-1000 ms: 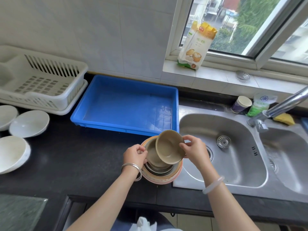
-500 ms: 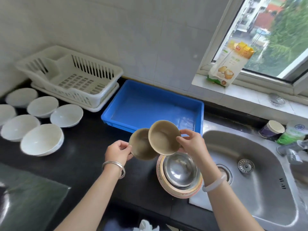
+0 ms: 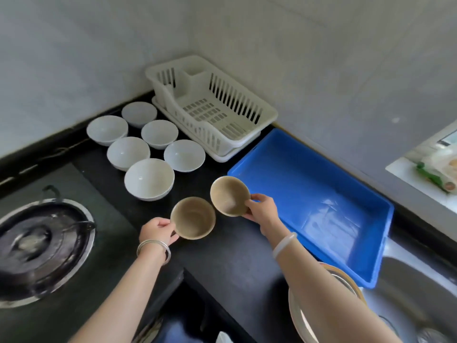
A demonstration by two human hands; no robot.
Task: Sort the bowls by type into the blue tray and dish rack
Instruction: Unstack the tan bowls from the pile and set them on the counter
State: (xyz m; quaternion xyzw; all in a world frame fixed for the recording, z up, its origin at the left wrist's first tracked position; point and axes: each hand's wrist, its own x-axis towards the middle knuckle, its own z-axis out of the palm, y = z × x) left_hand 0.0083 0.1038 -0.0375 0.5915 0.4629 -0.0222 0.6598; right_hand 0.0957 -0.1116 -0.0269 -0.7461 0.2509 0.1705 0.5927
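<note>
Two big boxes wait for bowls, and both have nothing in them, so I think the sorting has hardly begun.

Biggest is the blue tray (image 3: pixel 321 194), just to the right of my right hand (image 3: pixel 262 210). No bowl is in it. Next is the white dish rack (image 3: pixel 222 112), far ahead of both hands. No bowl is in it either.

Six white bowls (image 3: pixel 149 179) sit on the black counter (image 3: pixel 222 256), ahead of my left hand (image 3: pixel 158 231) and on the way to the rack. All six need a home. By my right elbow is a pile of dishes (image 3: pixel 296 318), partly hidden by my arm, so I cannot tell what kinds.

Smallest are two brown ones. My left hand pinches the rim of the first brown bowl (image 3: pixel 193 217), low down; I cannot tell if it touches the counter. My right hand grips the rim of the second brown bowl (image 3: pixel 230 196), tipped, right beside the tray's near corner. I guess these two belong together, since they match.
</note>
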